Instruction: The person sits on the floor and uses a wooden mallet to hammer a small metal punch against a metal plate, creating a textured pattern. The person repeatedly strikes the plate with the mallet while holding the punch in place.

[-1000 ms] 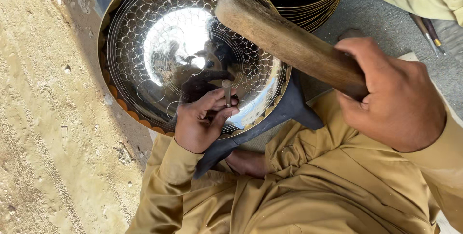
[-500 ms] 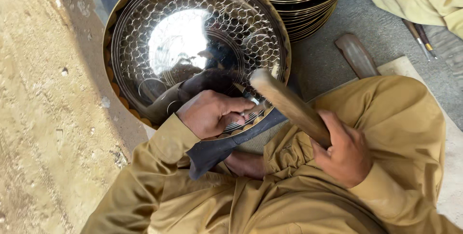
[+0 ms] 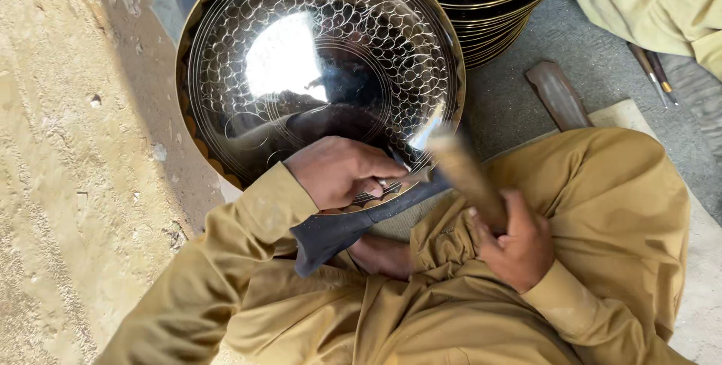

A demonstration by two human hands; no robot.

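Left hand (image 3: 342, 173) curls tight, fingers pinching a small metal punch (image 3: 406, 179); most of the punch is hidden in the fist, only a short bit shows, tip pointing right/down twd the tray rim. Right hand (image 3: 515, 241) wraps closed round a wooden mallet (image 3: 466, 173); its head end is motion-blurred, hard to make out. Mallet's long axis runs from the hand up & left, ending just beside the punch at the tray's lower right edge. Tray (image 3: 316, 71): big, round, polished metal, mirror-bright, w/ scale-like hammered rings; top is cut off by the frame. It rests tilted on a dark cloth (image 3: 331, 229) over the lap. Stack of similar trays (image 3: 496, 11) behind, partly out of view. Flat wood piece (image 3: 558, 95) lies on the grey floor (image 3: 511, 101); sandy ground (image 3: 68, 147) at left.
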